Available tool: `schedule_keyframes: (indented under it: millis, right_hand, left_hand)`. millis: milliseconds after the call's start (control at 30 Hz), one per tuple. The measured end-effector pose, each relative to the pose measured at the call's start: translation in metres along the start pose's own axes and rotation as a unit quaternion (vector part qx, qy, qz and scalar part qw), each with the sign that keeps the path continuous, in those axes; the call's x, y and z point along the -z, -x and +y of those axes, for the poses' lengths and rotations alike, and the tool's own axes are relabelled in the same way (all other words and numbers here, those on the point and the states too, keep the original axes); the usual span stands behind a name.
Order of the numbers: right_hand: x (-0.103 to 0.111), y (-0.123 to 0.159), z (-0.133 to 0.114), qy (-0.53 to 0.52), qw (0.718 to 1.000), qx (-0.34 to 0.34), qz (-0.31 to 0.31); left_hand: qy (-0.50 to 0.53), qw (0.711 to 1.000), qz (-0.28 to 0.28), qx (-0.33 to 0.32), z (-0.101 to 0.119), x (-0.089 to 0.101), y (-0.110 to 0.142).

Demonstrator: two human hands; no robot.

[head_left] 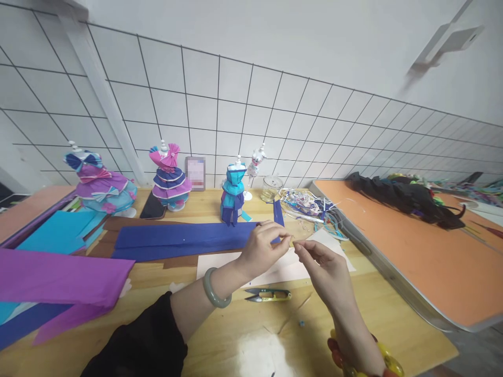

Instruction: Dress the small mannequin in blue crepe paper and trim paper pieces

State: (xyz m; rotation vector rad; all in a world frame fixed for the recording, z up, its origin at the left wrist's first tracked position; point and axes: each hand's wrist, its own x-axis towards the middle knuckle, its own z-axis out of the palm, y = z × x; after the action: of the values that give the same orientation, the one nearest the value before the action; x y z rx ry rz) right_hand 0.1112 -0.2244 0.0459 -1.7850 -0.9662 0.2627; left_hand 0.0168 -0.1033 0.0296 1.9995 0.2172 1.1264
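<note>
Left hand [261, 250] and right hand [324, 264] pinching at a fine strand [293, 237], barely discernible, above the tabletop [220, 335], beyond the snips [288, 295]; feather-light, probably limp, slippery; best nipped near its ends.

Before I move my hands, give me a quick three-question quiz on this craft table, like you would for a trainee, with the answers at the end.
1. True or false: the thread snips lie on the orange surface.
2. The green bangle is on the same arm as which hand? A) left hand; B) right hand.
3. How many small dress forms can you see?

Key: 1. False, they lie on the wooden table. 2. A. 3. Four.
</note>
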Motion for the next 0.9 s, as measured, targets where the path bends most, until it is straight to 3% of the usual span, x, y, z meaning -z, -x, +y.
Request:
schedule_keyframes:
  millis: [100,233,300,567,667,767,900]
  right_hand:
    - [0.0,0.001,-0.001,-0.006,1.0,0.008,-0.005]
    - [0.001,0.003,-0.004,-0.022,0.999,0.018,-0.03]
    - [0.002,0.004,-0.004,-0.027,0.999,0.015,-0.03]
    - [0.007,0.007,0.004,-0.065,0.997,-0.044,-0.022]
    - [0.008,0.007,0.005,-0.079,0.996,-0.042,-0.022]
    - [0.008,0.005,0.005,-0.06,0.998,0.008,-0.004]
    - [0.012,-0.001,0.002,0.004,0.991,0.131,0.005]
  left_hand:
    - [0.124,0.982,-0.019,0.143,0.002,0.0,-0.002]
    - [0.305,0.914,-0.037,0.265,0.0,0.0,-0.004]
    - [0.336,0.899,-0.032,0.281,0.0,0.0,-0.005]
    - [0.359,0.883,-0.008,0.302,0.004,0.005,-0.008]
    - [0.369,0.871,-0.045,0.322,0.006,0.012,-0.01]
    - [0.401,0.841,-0.12,0.343,0.01,0.018,-0.011]
    - [0.438,0.799,-0.173,0.374,0.015,0.023,-0.01]
